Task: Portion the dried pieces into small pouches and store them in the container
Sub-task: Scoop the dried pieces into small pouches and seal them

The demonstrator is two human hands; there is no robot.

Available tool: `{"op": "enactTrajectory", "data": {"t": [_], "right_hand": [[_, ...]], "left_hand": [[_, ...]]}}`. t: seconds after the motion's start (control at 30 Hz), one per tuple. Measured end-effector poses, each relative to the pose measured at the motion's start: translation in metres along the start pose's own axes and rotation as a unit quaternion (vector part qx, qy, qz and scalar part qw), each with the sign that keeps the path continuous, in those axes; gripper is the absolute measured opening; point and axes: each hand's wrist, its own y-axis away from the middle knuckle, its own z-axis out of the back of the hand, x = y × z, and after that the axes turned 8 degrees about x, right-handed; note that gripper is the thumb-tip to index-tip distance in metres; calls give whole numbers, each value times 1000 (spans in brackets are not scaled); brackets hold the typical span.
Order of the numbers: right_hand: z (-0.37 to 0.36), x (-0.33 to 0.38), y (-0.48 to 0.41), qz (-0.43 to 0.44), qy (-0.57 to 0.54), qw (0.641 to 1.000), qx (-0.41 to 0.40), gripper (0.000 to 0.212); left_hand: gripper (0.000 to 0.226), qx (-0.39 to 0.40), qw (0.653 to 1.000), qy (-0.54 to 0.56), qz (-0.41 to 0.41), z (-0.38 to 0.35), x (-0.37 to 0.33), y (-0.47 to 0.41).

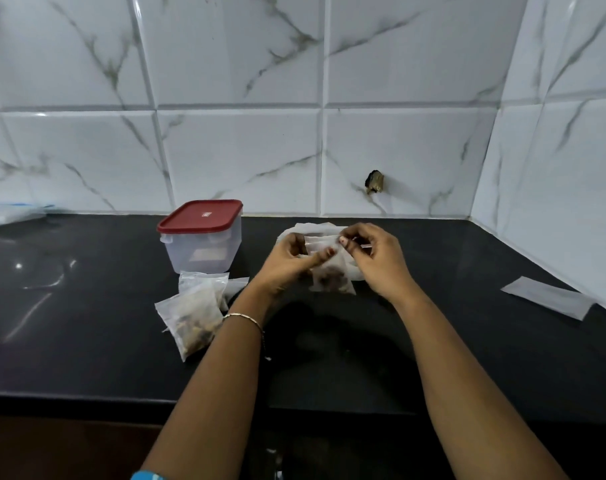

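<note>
Both grips pinch the top edge of a small pouch (332, 271) of dried pieces held just above the worktop (433, 341): left hand (289, 259) should steady it upright while right hand (376, 258) presses the mouth shut end to end, without spilling.

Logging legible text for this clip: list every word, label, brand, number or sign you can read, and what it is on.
None can be read.
Red lid of the container: a small pale logo patch, too small and blurred to read.
Container front: a pale label-like patch, no characters legible.
Pouch in the left hand and right hand: no print visible.
</note>
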Motion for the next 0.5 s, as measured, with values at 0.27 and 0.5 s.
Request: {"op": "enactTrajectory", "data": {"t": [0.27, 0.5], "right_hand": [[4, 0, -4, 0, -17, 999, -29, 10], [1, 6, -3, 57, 103, 986, -115, 19]], "left_hand": [[8, -63, 995, -19, -68, 9, 1, -7], [5, -151, 979, -74, -114, 13, 5, -18]]}}
